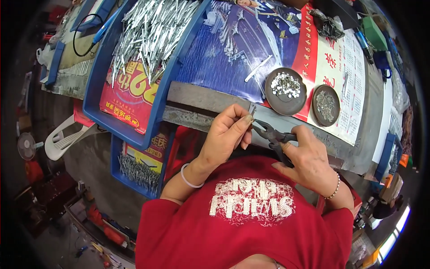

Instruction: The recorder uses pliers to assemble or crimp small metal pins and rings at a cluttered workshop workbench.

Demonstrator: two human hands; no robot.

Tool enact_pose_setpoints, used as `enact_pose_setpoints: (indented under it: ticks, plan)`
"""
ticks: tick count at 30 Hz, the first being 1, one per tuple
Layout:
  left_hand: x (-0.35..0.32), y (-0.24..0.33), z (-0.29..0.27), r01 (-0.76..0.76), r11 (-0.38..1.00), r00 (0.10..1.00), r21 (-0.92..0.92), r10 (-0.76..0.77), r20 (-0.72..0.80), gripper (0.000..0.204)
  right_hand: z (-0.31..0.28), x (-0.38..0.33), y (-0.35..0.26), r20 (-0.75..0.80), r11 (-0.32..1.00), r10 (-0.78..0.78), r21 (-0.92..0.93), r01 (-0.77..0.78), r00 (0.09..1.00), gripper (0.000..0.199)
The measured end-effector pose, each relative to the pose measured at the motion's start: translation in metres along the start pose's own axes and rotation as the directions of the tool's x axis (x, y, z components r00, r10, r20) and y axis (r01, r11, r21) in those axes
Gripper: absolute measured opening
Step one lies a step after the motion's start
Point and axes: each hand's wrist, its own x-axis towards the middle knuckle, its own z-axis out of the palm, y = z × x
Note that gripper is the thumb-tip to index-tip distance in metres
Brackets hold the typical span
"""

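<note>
At the bench (201, 96) edge, left hand (226, 134) pinches a small flat silver metal strip (252, 109). Right hand (309, 163) grips dark steel pliers (273, 134), crimping; next needs steady alignment.

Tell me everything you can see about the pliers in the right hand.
The pliers look like dark, worn metal with a tapered nose and two dark handles. The right hand wraps the handles. The nose points left, toward a small silvery metal strip pinched by the left hand, just above the bench edge. Whether the tip grips it is unclear.
</note>
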Motion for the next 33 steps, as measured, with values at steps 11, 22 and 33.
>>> enact_pose_setpoints:
  ticks: [11, 22, 33]
  plan:
    - [-0.002, 0.004, 0.001, -0.019, 0.993, 1.000, 0.117, 0.019, 0.000, 0.014, 0.002, -0.001, -0.001, 0.025, 1.000, 0.007, -0.031, -0.006, 1.000, 0.043]
    - [-0.004, 0.000, 0.001, -0.036, 0.977, 0.999, 0.208, 0.042, -0.026, 0.014, -0.004, 0.011, 0.019, 0.460, 0.538, -0.126, 0.776, -0.329, 0.879, 0.049]
    - [-0.006, -0.005, -0.002, -0.017, 0.994, 0.998, 0.112, 0.023, -0.052, 0.012, 0.010, 0.000, -0.002, 0.091, 0.999, 0.034, 0.028, -0.037, 0.995, 0.040]
